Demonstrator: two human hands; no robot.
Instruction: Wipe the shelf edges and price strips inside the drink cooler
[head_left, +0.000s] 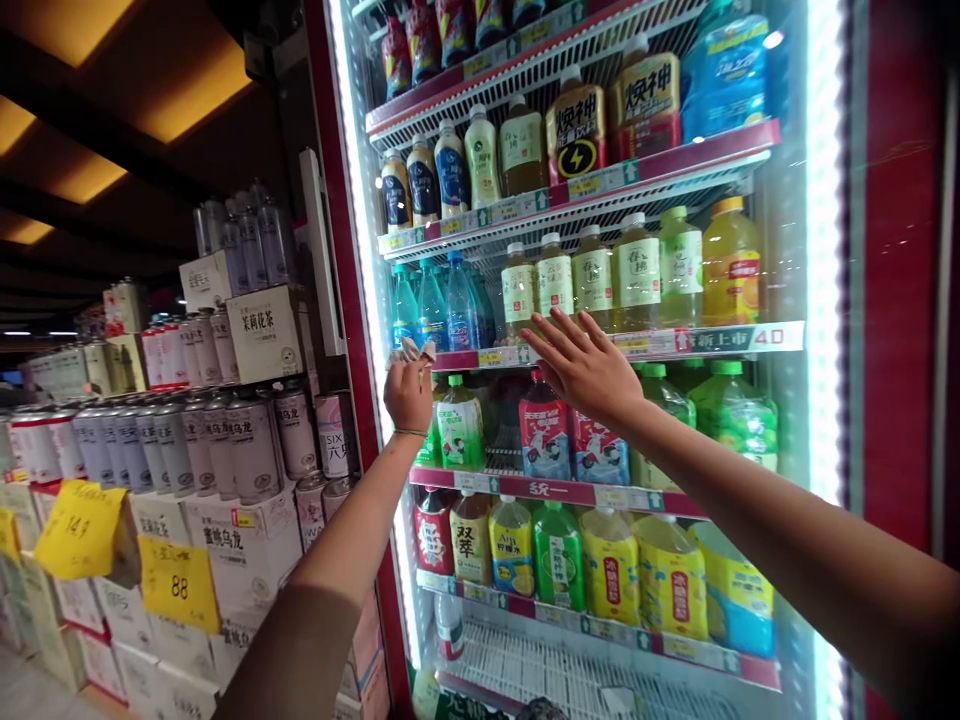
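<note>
My left hand (409,395) is closed around a crumpled whitish cloth or tissue (414,352), at the left end of a fridge shelf edge, near the blue bottles (431,310). My right hand (585,368) is raised with its fingers stretched out and nothing held, over the middle of the same shelf edge (720,340). Just behind its fingertips stand tea bottles with pale labels (553,275). Whether the palm touches the shelf edge or a glass door is not clear. Red-labelled cartons or bottles (545,430) stand below the right hand.
A lit drinks fridge with a red frame (900,300) fills the view ahead, its shelves holding several bottles. To the left are stacked cans (255,450) and boxes (266,330) with yellow price signs (178,583). A wire rack (525,665) shows at the bottom.
</note>
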